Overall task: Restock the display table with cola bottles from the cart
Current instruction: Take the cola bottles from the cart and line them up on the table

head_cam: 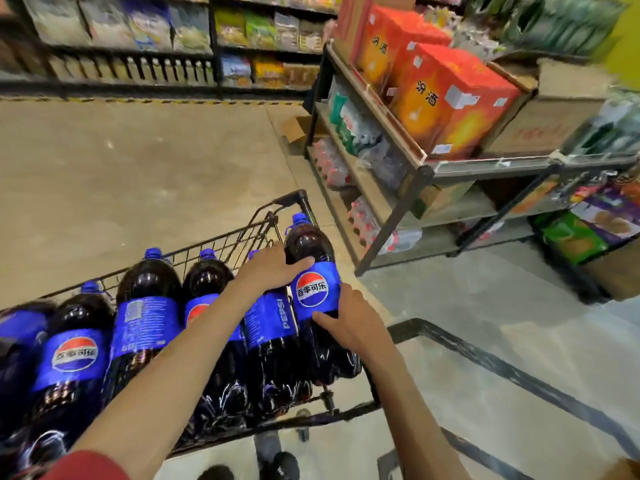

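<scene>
My left grip point(273, 268) is clamped over the shoulder of a dark plastic cola bottle with a blue label point(317, 289). My right grip point(349, 323) clamps its side just below. The bottle lies in the black wire cart point(221, 242), with matching cola bottles point(145, 320) left of both grips.

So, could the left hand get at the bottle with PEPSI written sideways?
Probably yes: the PEPSI bottle lies uncovered just beside the left hand, but the hand must first release the rightmost bottle it grips.
</scene>
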Motion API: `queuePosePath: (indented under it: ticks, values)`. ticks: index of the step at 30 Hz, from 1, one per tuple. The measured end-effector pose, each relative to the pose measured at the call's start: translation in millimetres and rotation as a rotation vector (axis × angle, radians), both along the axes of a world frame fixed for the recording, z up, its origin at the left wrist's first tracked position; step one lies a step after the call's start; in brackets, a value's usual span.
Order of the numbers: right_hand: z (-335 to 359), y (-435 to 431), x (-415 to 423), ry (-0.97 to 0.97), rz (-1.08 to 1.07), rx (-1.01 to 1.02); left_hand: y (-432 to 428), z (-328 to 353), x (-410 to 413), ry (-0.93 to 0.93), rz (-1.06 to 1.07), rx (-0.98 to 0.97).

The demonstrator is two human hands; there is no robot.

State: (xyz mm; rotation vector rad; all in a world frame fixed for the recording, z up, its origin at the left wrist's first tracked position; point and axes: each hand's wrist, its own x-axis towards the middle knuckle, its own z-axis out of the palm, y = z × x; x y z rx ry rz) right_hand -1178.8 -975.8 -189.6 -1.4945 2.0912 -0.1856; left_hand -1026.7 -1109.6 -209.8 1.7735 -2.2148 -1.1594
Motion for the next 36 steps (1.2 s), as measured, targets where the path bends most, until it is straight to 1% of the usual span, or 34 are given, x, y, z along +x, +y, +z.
queuePosePath:
  ticks: [4,7,9,13,15,18,20,23,27,32,36]
  values:
    - [-16.5,-5.7,4.5,-0.039,-0.03,-0.027,0.4,-4.3,-20.4,0.135,0.207,0.106]
    - [-22.7,-8.8,0.9,-0.106,-0.046,-0.042,2.2,-10.1,-35.8,0.299,0.368,0.18]
    - [-24.7,-8.3,-0.8,-0.121,-0.037,-0.065,4.3,-14.7,-42.5,0.372,0.468,0.204]
    - [-29.3,-6.8,-4.1,-0.151,-0.032,-0.086,7.6,-21.1,-46.9,0.508,0.59,0.23]
    - [-30.7,-6.0,-5.2,-0.164,-0.032,-0.103,11.1,-21.2,-47.3,0.547,0.643,0.244]
    - [-36.3,-2.1,-4.7,-0.22,-0.041,-0.128,21.0,-16.2,-47.2,0.555,0.678,0.174]
    - [-38.4,1.4,-5.3,-0.33,-0.061,-0.159,27.6,-9.3,-45.6,0.58,0.674,0.104]
    - [-38.0,5.9,-11.5,-0.56,-0.075,-0.218,39.9,4.7,-41.2,0.626,0.659,0.032]
    - [-32.1,15.1,-24.3,-0.709,-0.053,-0.171,58.1,17.4,-37.0,0.694,0.624,-0.026]
    - [-36.0,20.2,-36.3,-0.793,-0.054,-0.092,70.9,21.5,-34.6,0.714,0.586,-0.073]
    - [-40.1,17.9,-35.6,-0.804,-0.049,-0.115,72.0,22.7,-35.4,0.729,0.613,-0.068]
